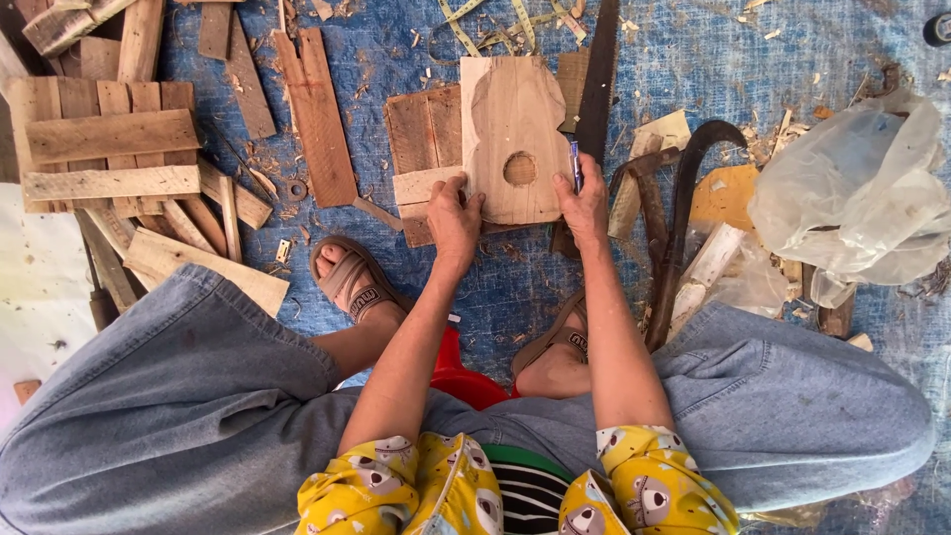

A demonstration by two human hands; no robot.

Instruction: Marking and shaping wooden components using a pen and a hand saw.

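Workpiece: a pale wooden cut-out [512,139], flat on the blue tarpaulin [693,59] in front of the seated person's sandalled feet, and the landmark for everything below. Its outline is waisted, with a squared far end, and a round hole pierces it just below the middle; the face shows bare, unfinished grain.

The left hand [453,220] presses on the near-left corner of the cut-out, fingers spread and bent over the edge, apparently to pin it against sliding. The right hand [584,203] rests at the near-right edge, fingers closed around a blue pen [575,163] held upright against that edge (its tip is hidden, so contact with the wood cannot be confirmed). Steadying with one hand and marking with the other would explain this split.

Left of the cut-out, partly under it, lie short reddish plank offcuts [424,134], rough and weathered. Further left sits a slatted panel [109,149] of pale battens nailed crosswise. Just right of the cut-out a dark saw blade [599,74] runs away from the viewer, and beyond it curved dark metal tools [684,198] lie near a crumpled clear plastic bag [852,198]. Beyond the cut-out's far end trails a yellow measuring tape [495,25]. Chips and sawdust litter the tarpaulin around it.
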